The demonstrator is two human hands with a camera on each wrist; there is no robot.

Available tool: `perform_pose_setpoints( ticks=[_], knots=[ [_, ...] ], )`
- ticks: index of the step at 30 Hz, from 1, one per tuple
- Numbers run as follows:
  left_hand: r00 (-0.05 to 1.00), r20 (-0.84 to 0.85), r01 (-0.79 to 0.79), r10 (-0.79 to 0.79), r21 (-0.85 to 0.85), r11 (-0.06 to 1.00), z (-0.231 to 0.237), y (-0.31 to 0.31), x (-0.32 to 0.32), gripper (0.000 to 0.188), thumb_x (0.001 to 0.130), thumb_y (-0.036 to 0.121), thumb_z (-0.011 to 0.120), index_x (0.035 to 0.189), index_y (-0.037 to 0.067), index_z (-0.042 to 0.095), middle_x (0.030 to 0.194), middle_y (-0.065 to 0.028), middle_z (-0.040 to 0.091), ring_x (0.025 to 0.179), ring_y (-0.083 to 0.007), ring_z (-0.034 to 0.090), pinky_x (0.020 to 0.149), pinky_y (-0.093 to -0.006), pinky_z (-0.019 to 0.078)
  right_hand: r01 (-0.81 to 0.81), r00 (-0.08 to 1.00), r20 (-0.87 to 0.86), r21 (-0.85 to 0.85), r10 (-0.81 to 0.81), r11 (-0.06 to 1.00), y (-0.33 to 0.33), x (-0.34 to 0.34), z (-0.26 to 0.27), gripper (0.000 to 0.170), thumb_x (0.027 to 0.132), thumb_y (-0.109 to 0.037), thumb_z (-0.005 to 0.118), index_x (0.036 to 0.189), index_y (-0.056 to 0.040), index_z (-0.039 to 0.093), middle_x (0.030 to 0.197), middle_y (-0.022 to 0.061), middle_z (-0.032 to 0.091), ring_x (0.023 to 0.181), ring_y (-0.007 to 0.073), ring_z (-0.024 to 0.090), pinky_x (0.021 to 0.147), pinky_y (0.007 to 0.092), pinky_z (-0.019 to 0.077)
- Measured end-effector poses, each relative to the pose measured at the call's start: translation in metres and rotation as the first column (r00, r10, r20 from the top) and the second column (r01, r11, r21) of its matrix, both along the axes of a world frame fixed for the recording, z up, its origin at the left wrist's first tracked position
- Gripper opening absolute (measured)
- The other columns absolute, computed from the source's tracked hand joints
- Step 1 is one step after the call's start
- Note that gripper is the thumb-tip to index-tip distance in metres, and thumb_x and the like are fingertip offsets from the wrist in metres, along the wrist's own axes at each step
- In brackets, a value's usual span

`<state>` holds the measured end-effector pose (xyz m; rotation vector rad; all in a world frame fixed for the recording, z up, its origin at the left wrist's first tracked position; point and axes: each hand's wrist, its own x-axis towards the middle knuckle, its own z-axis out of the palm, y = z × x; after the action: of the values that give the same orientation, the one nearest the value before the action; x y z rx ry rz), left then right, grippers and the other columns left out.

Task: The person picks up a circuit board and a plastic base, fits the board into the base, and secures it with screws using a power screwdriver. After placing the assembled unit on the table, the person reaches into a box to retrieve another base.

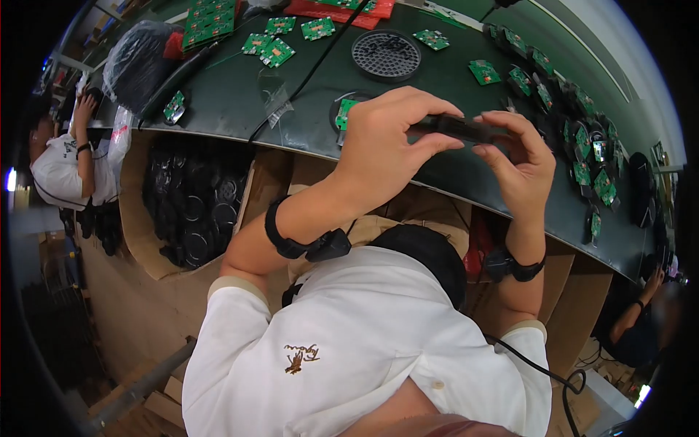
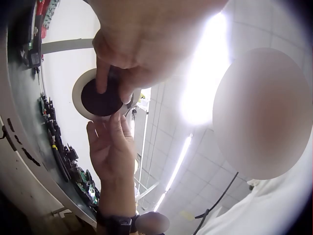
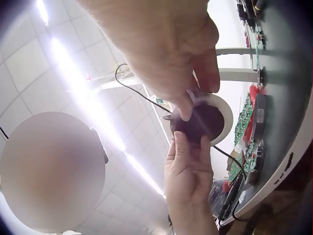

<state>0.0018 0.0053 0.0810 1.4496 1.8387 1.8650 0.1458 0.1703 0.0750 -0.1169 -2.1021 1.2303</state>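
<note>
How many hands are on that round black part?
2. The left hand holds one side of the black part; the right hand holds the opposite side. Both show in all three views, so none seems hidden.

No word can be read with certainty. Brown embroidered script (image 1: 302, 351) with a small figure stands on the near person's white short-sleeved shirt (image 1: 364, 328), left chest — its letters too small and turned to spell out. A tiny dark emblem (image 1: 70, 146) on the far-left person's white shirt (image 1: 60, 175) — likewise illegible — and black strokes (image 2: 19, 142) mark the table's pale edge (image 2: 36, 176).
</note>
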Motion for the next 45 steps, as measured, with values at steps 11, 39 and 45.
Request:
perform_pose_setpoints(
  ticks=[11, 39, 45],
  knots=[
    [0.984, -0.165, -0.102, 0.066, -0.217, 0.971, -0.012, -0.011, -0.01, 0.041, 0.085, -0.009, 0.074, 0.125, -0.001, 0.069, 0.121, -0.0124, 0.071, 0.111, -0.0206, 0.069, 0.09, -0.0328, 0.06, 0.445, 0.875, -0.011, -0.373, -0.484, 0.814, 0.048, 0.091, -0.02, 0.015, 0.089, 0.001, 0.077, 0.1, -0.0012, 0.068, 0.087, 0.0049, 0.07, 0.071, 0.0121, 0.069, 0.066, 0.0248, 0.0551],
    [0.899, -0.414, -0.306, 0.141, -0.367, 0.879, -0.063, -0.065, -0.051, 0.057, 0.066, 0.011, 0.091, 0.12, 0.006, 0.073, 0.132, -0.0117, 0.066, 0.12, -0.0342, 0.062, 0.1, -0.0417, 0.0514, 0.548, 0.794, 0.302, 0.019, -0.527, 0.836, 0.13, 0.12, -0.004, 0.035, 0.103, -0.013, 0.065, 0.135, -0.0002, 0.065, 0.121, 0.011, 0.073, 0.108, 0.015, 0.069, 0.093, 0.0288, 0.0538],
    [0.851, -0.499, -0.341, 0.163, -0.288, 0.895, -0.07, -0.047, -0.033, 0.048, 0.074, 0.018, 0.087, 0.118, 0.006, 0.073, 0.128, -0.0139, 0.066, 0.116, -0.035, 0.063, 0.096, -0.0437, 0.0531, 0.348, 0.935, -0.061, -0.045, -0.35, 0.936, 0.085, -0.03, 0.017, 0.035, 0.101, -0.016, 0.068, 0.131, 0.0016, 0.066, 0.12, 0.0136, 0.073, 0.106, 0.0176, 0.069, 0.091, 0.0297, 0.0544]
  ],
)
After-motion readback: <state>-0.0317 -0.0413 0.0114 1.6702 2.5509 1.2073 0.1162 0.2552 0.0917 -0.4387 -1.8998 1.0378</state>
